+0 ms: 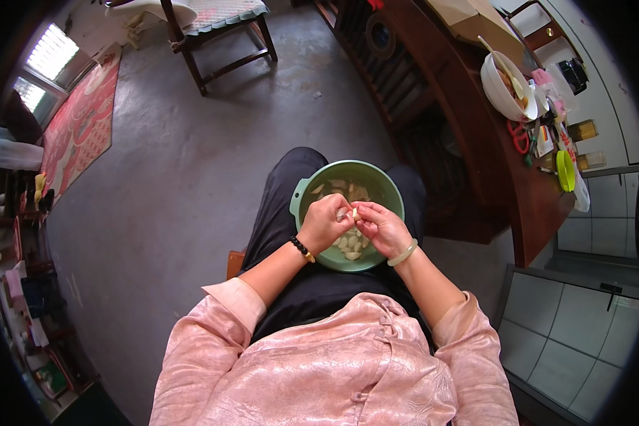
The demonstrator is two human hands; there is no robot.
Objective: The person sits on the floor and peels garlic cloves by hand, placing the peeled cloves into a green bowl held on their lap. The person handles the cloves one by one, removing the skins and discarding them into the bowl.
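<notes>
A green plastic basin (392, 183) rests on my lap between my knees. Peeled garlic cloves (353, 246) lie in its near part, and papery garlic skins and unpeeled pieces (358, 191) lie in the far part. Over the basin, my right hand (385, 228) pinches a pale garlic clove (356, 214) between thumb and fingertips. My left hand (322, 222) is curled right beside it, fingertips meeting at the clove. Something whitish (342, 214), perhaps garlic skin, sits within the left fingers. My hands hide the middle of the basin.
To the right stands a dark wooden cabinet (479, 160). Its top holds a white bowl (503, 90) with a spoon, red-handled scissors (518, 137) and a yellow-green lid (565, 170). A wooden chair (234, 69) with a cushion stands ahead on the grey floor (165, 175).
</notes>
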